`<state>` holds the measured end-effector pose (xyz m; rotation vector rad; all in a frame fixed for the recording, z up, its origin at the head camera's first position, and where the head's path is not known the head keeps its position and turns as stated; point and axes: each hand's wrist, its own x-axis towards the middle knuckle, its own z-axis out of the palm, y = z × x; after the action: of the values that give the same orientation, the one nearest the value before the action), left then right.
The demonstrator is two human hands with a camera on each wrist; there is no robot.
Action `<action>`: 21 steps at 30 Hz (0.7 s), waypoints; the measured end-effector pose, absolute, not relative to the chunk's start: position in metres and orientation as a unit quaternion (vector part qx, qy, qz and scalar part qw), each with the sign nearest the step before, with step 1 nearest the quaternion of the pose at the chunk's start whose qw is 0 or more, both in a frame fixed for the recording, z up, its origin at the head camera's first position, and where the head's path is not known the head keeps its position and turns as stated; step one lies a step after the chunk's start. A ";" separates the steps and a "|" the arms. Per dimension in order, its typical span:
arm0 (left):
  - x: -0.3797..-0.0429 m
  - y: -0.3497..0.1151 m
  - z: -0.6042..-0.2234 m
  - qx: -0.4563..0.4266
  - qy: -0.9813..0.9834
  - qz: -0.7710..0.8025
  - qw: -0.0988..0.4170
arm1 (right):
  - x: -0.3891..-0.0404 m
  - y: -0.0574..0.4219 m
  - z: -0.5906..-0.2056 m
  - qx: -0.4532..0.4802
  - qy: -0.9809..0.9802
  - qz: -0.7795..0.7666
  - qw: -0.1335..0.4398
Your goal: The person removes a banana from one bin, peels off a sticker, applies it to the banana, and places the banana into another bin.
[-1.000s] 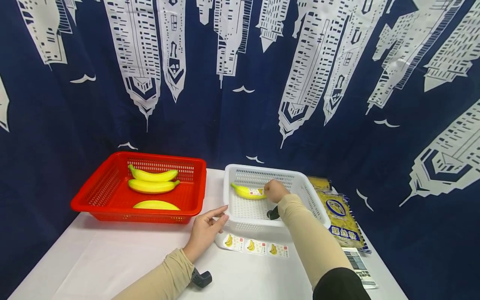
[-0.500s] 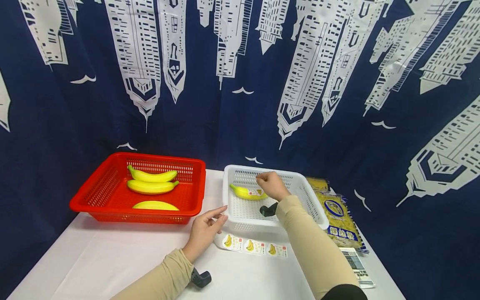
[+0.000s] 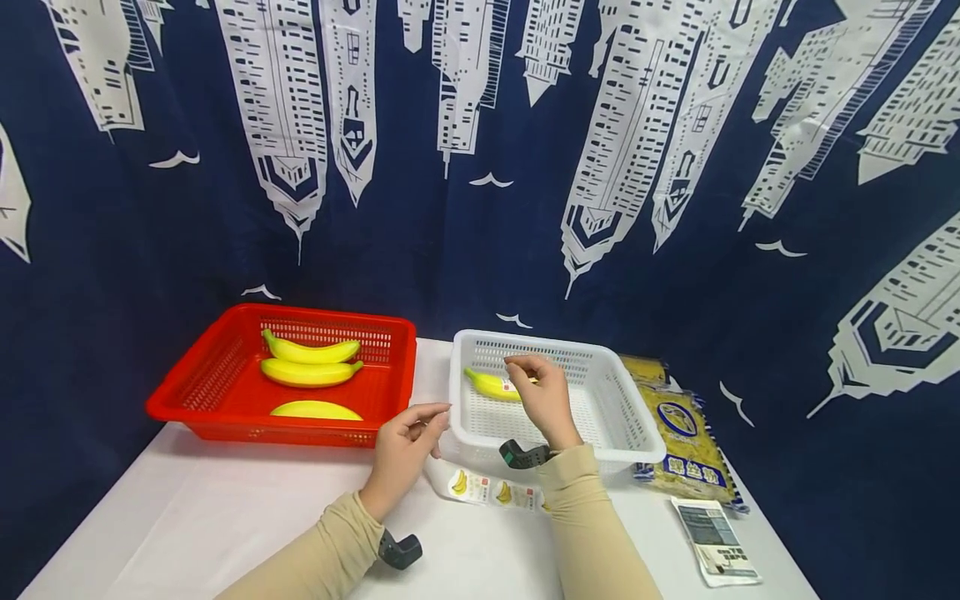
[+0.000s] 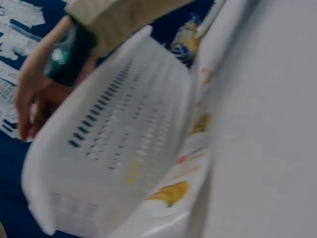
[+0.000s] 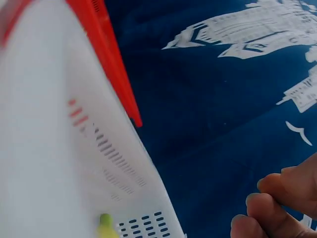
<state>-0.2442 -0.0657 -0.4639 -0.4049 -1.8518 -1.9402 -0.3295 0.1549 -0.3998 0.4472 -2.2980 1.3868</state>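
My left hand (image 3: 401, 454) is at the front left corner of the white basket, and its fingers hold the raised left end of a strip of banana stickers (image 3: 468, 485). The grip itself is partly hidden. My right hand (image 3: 545, 404) hovers above the white basket (image 3: 600, 417), fingers loosely bent, nothing visible between them in the right wrist view. Behind it, a banana (image 3: 483, 383) with a sticker on it lies in that basket, partly covered by the hand. In the left wrist view the strip (image 4: 171, 191) stands out from the table beside the basket wall.
A red basket (image 3: 393, 392) on the left holds three bananas (image 3: 311, 373). To the right lie yellow packets (image 3: 686, 442) and a small printed packet (image 3: 716, 542). The white table (image 3: 465, 550) ends at a dark blue curtain (image 3: 390, 242).
My right hand has drawn away from the stickered banana and come back toward me, its forearm now covering part of the strip. The left hand and the strip's end have risen slightly.
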 end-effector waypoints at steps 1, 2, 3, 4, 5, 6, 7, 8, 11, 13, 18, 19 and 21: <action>-0.244 -0.068 -0.461 -0.146 -0.661 -0.702 0.221 | -0.326 0.153 -0.402 0.157 -0.821 0.507 0.208; -0.244 -0.071 -0.457 -0.144 -0.656 -0.704 0.229 | -0.323 0.152 -0.403 0.154 -0.817 0.517 0.206; -0.245 -0.074 -0.453 -0.142 -0.652 -0.707 0.235 | -0.321 0.151 -0.405 0.151 -0.812 0.525 0.204; -0.245 -0.078 -0.449 -0.140 -0.646 -0.712 0.237 | -0.320 0.149 -0.406 0.148 -0.809 0.531 0.203; -0.245 -0.082 -0.445 -0.138 -0.642 -0.716 0.236 | -0.319 0.148 -0.407 0.147 -0.805 0.538 0.200; -0.244 -0.086 -0.440 -0.138 -0.639 -0.719 0.235 | -0.319 0.147 -0.409 0.148 -0.804 0.541 0.200; -0.241 -0.089 -0.432 -0.138 -0.636 -0.722 0.234 | -0.318 0.146 -0.408 0.150 -0.802 0.543 0.200; -0.239 -0.093 -0.425 -0.136 -0.635 -0.725 0.231 | -0.318 0.145 -0.408 0.155 -0.801 0.542 0.203; -0.237 -0.111 -0.403 -0.117 -0.634 -0.729 0.232 | -0.315 0.136 -0.407 0.179 -0.798 0.534 0.213; -0.241 -0.127 -0.389 -0.094 -0.640 -0.725 0.235 | -0.311 0.125 -0.407 0.203 -0.796 0.524 0.225; -0.269 -0.185 -0.362 -0.037 -0.699 -0.685 0.201 | -0.292 0.088 -0.410 0.276 -0.790 0.487 0.252; -0.274 -0.199 -0.357 -0.029 -0.713 -0.673 0.193 | -0.288 0.080 -0.411 0.292 -0.789 0.478 0.252; -0.283 -0.226 -0.349 -0.009 -0.736 -0.652 0.181 | -0.280 0.064 -0.414 0.327 -0.791 0.454 0.247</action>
<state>-0.2835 -0.2263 -0.3490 -0.0257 -2.0788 -1.8422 -0.2797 0.0641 -0.4142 0.8911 -2.1570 1.2383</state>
